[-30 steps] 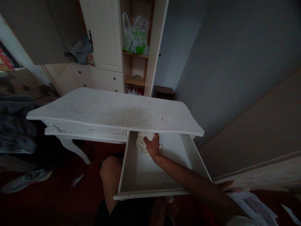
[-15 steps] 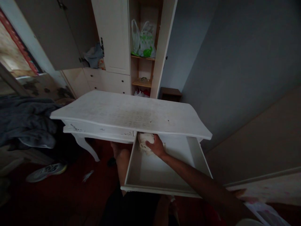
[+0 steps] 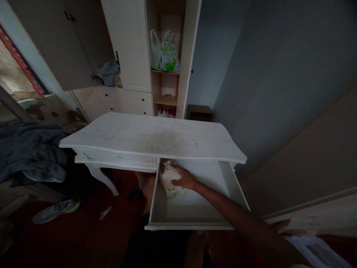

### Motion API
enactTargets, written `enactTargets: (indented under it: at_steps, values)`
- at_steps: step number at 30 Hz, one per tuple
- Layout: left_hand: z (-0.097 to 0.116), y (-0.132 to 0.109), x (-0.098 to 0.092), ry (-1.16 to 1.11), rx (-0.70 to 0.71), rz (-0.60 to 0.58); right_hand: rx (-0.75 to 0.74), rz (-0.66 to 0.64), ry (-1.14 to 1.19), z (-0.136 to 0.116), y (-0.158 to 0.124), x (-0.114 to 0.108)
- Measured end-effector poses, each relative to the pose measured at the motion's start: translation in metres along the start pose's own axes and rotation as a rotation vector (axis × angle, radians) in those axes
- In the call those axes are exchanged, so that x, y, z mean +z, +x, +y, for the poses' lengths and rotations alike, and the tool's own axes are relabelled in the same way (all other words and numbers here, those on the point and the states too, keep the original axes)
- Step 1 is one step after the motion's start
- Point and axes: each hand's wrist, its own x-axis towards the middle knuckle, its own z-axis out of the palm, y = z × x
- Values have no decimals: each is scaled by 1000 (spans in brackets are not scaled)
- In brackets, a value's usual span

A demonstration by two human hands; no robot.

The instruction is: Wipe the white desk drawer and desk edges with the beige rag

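Note:
A crumpled cream cloth (image 3: 169, 180) lies inside the pulled-out drawer (image 3: 192, 226) of a white table (image 3: 128, 128), against the drawer's left wall near the back. My right hand (image 3: 184, 178) reaches in from the right and grips the cloth, thumb and fingers curled over its right side. Part of the cloth is hidden beneath the hand. Dark smudges mark the middle of the tabletop. No part of my left hand can be made out.
Beyond the table stands a white wardrobe (image 3: 134, 48) with open doors and plastic bags (image 3: 169, 54) on a shelf. Dark clothes (image 3: 30, 149) are heaped at left. A sneaker (image 3: 55, 211) lies on the red floor. My bare leg (image 3: 150, 193) is beside the drawer.
My right hand has drawn the cloth slightly towards me along the drawer's left side. The cloth looks more spread out. The view has shifted a little.

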Motion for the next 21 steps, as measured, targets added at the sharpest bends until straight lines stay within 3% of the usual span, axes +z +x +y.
enactTargets:
  at_steps: [6, 13, 18, 21]
  values:
    - [6, -6, -5, 76, -20, -46, -61, -173, -122, -4, -20, 5]
    - [15, -11, 0, 46, -29, 23, -82, -126, -102, -3, -33, 13]
    - [46, -24, 3, 17, -114, 89, -78, -114, -113, -2, -37, 15]
    - [80, -14, -17, -11, -111, 113, -91, -121, -109, -4, -38, 15]
